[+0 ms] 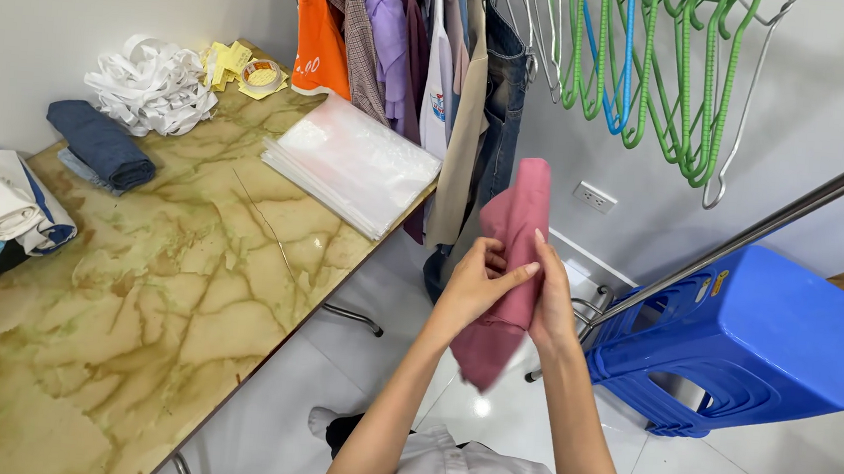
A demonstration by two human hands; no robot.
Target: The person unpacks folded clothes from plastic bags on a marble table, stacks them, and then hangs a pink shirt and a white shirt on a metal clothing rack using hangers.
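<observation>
A: Forearms are raised near the lens; the pink garment [509, 274] is held upright in the air, off the desk [134, 325], kept narrow and folded.

B: Grip?

A: Left hand [474, 281] and right hand [549, 302] are both closed on it (blue stool [745, 343] beside).

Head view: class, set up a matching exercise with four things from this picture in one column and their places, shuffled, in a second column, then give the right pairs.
Things:
1. pink cloth
2. blue plastic stools
3. clear plastic bags
4. green hangers

Places:
A. stacked flat on the marble-patterned table
B. hanging up against the wall
C. held between the left hand and right hand
D. standing on the floor at the right

Pairs: 1-C, 2-D, 3-A, 4-B
</observation>
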